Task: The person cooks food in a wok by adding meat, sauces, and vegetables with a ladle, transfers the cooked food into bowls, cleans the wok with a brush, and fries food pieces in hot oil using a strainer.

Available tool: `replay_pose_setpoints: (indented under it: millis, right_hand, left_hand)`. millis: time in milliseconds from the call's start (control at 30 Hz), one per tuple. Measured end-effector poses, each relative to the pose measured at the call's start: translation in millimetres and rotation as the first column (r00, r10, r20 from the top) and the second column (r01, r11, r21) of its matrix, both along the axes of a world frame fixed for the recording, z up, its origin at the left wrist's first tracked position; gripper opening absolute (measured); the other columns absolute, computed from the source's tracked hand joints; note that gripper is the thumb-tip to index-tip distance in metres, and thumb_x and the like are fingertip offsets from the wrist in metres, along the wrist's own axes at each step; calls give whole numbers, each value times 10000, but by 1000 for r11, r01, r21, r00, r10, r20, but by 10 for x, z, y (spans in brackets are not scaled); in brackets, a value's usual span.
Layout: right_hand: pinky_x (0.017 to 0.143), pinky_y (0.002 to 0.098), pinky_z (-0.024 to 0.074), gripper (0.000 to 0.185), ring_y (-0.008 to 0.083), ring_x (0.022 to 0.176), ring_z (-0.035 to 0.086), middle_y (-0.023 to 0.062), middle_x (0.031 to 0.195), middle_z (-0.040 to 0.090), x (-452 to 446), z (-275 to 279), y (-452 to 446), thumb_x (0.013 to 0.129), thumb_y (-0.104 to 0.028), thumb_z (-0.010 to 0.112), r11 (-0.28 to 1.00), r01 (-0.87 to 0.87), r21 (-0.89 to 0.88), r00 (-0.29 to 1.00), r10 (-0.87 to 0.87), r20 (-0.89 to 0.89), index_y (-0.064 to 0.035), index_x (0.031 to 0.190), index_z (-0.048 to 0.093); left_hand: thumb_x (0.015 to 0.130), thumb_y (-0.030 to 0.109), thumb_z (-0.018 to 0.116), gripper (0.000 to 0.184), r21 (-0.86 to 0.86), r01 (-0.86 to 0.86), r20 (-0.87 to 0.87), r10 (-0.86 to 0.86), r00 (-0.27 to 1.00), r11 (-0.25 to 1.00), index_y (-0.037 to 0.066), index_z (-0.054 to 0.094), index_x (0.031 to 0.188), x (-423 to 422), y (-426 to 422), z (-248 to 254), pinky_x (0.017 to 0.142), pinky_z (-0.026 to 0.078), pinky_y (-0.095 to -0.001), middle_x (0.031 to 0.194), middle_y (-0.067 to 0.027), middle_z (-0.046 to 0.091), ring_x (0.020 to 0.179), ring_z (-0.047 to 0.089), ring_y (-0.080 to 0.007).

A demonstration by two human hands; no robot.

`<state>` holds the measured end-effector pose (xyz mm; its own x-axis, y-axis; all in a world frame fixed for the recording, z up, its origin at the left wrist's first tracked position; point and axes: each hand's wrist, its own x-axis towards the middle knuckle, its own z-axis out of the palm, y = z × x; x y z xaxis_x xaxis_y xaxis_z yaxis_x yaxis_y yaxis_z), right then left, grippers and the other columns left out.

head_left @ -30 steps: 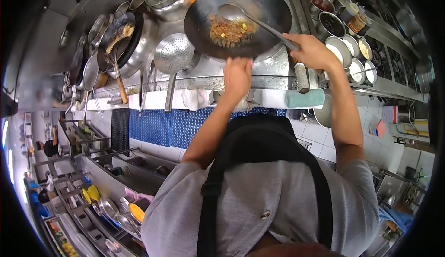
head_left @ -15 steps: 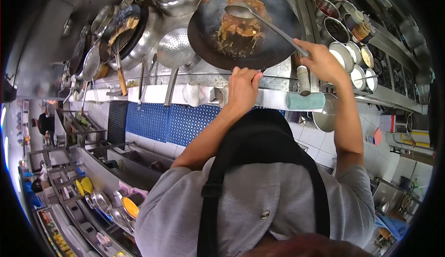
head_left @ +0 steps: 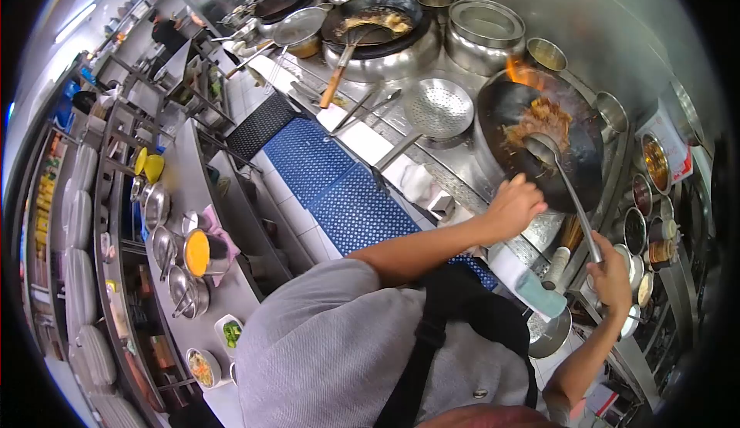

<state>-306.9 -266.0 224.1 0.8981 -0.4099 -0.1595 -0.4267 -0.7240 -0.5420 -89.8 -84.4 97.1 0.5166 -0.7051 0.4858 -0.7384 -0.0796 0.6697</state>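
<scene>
A dark wok (head_left: 497, 112) sits tilted on the burner at the right, with flames (head_left: 524, 73) licking up behind its far rim. Browned food in shreds (head_left: 546, 118) lies in it. My left hand (head_left: 516, 206) is closed at the wok's near edge; its fingers curl round the rim or a handle there, partly hidden. In my right hand (head_left: 611, 274) is the handle end of a long metal ladle (head_left: 576, 204), whose bowl rests among the food.
Left of the wok lies a perforated strainer (head_left: 439, 109). Another wok (head_left: 339, 23) with a wooden-handled tool stands further left. Seasoning bowls (head_left: 635, 231) line the right side. A folded green cloth (head_left: 539, 293) lies on the front edge. Behind me is a counter (head_left: 220, 304) with metal bowls.
My view has swung left, showing more of the side counter. The ladle's bowl has moved from the food's far side to its near side. Both hands keep their holds.
</scene>
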Motion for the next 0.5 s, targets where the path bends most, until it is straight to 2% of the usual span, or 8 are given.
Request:
replay_pose_setpoints:
  millis: [33,133,233,267,300,400,467,500]
  right_hand:
    - [758,310,489,688,160,827,588,111,1038,686,29,68,35,763,124,618,1000,10,7,999,-10,-34,-27,1429,535]
    - [785,340,508,648,251,779,651,198,1017,702,260,-411,-134,783,99,638,1000,9,-3,997,-9,72,-26,1413,548]
    - [756,301,493,628,171,761,595,140,1007,692,494,-767,-140,824,105,618,984,146,101,973,-161,163,2,1436,516]
    - [722,284,482,614,142,768,566,82,1042,661,442,-1003,-233,864,112,592,953,119,278,938,-200,282,18,1461,487]
    - [677,260,460,604,117,747,539,51,1057,627,365,-971,-133,892,115,573,926,130,356,915,-250,318,13,1479,473]
    - [584,223,419,613,68,696,516,27,977,599,186,-966,227,910,116,563,881,214,421,873,-366,322,-11,1501,462]
    - [510,225,395,626,53,612,490,9,903,588,74,-1112,404,902,105,567,828,190,528,855,-404,325,-38,1505,476]
    - [508,229,397,624,55,599,487,10,888,591,-11,-1062,390,895,102,571,844,200,498,889,-370,270,-40,1497,488]
  left_hand:
    - [911,238,683,176,-8,6,-2,-6,1000,1000,78,715,846,142,-157,18,790,447,-445,850,-80,654,919,563,-311]
    - [921,228,667,181,48,-51,4,51,999,998,67,704,849,335,-441,-320,793,444,-453,871,-85,656,916,558,-318]
    - [924,203,659,155,46,-123,55,120,991,991,71,699,853,112,-233,-549,798,441,-448,869,-81,647,901,550,-314]
    - [923,188,660,137,25,-82,12,82,997,996,73,696,858,-34,-66,-600,801,439,-443,858,-81,640,895,546,-313]
    - [921,174,661,119,-2,-39,-29,39,999,999,75,693,862,-85,78,-594,803,436,-438,847,-81,633,890,542,-312]
    - [913,161,674,103,-43,-13,-52,11,999,999,74,693,862,-63,222,-175,798,433,-434,834,-79,624,880,537,-308]
    - [913,162,676,113,-55,18,-74,-22,997,998,66,691,856,162,-15,-145,803,437,-441,864,-86,645,887,546,-314]
    - [915,165,674,118,-50,28,-87,-33,996,998,64,693,857,266,-149,-163,811,442,-443,876,-87,654,894,551,-315]
